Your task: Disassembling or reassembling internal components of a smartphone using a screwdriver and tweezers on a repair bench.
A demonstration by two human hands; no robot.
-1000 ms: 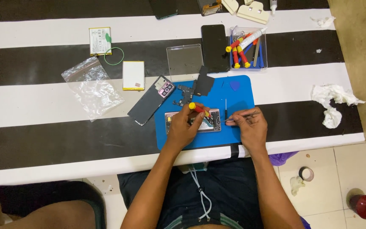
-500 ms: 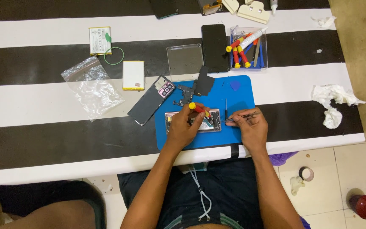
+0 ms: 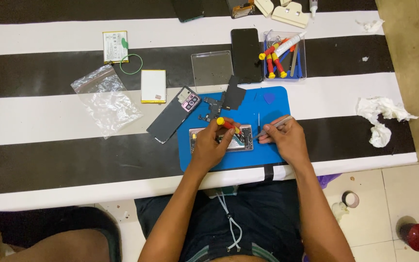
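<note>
On the black-and-white striped table (image 3: 49, 111), everything groups around the blue work mat (image 3: 267, 155) near its front edge. Far to the left of the mat lie a crumpled clear plastic bag (image 3: 105, 99), a small green-marked card with a green ring (image 3: 117, 48) and a white, yellow-edged battery (image 3: 153, 86). Just beside the mat's left edge a dark phone back cover (image 3: 172, 116) lies tilted, its camera end touching the mat's upper corner. On the mat's middle sits the opened phone (image 3: 241, 139), lying crosswise. The left hand (image 3: 209, 148) rests over the phone's left half, fingers closed round a red-and-yellow screwdriver (image 3: 228, 124) whose tip is down in the phone. Small dark parts (image 3: 221, 103) lie on the mat just behind. The right hand (image 3: 287, 140) lies at the phone's right end, pinching grey tweezers (image 3: 273, 125) that point toward the phone. Behind the mat stand a clear plastic sheet (image 3: 212, 70), a black phone (image 3: 246, 54) and a clear tray of tools (image 3: 284, 56). Well to the right of the mat lies crumpled white tissue (image 3: 381, 114).
</note>
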